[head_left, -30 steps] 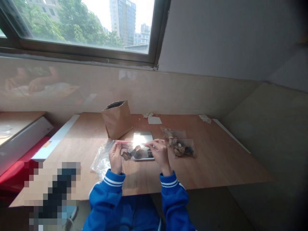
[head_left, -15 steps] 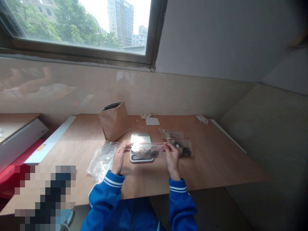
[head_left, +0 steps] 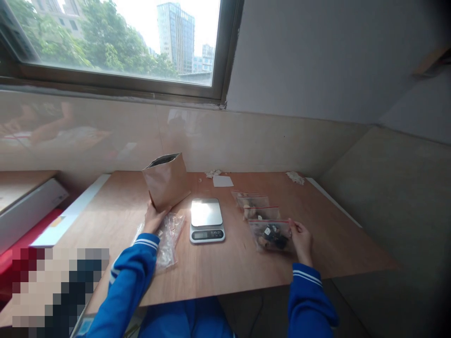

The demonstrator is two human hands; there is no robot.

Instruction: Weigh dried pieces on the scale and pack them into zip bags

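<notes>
My right hand (head_left: 301,239) pinches the top right corner of a clear zip bag (head_left: 269,234) with a red seal line. Dark and tan dried pieces and a small white packet show inside it. Behind this bag, several similar zip bags (head_left: 252,201) overlap in a row. My left hand (head_left: 154,219) is at the lower left corner of a standing brown paper bag (head_left: 167,180), thumb along its front and fingers at its side. Clear plastic bags (head_left: 169,239) lie beneath and beside that hand. Between my hands sits a digital kitchen scale (head_left: 206,218), its plate bare.
A white paper (head_left: 223,181) and crumpled tissue (head_left: 213,173) lie at the back of the wooden table (head_left: 225,272). More crumpled tissue (head_left: 295,178) is at the back right. The wall and window are behind; a blurred-out area covers the lower left.
My right hand has carried the zip bag from over the scale to the right, in front of the other filled bags. My left hand has released it and moved left to the paper bag.
</notes>
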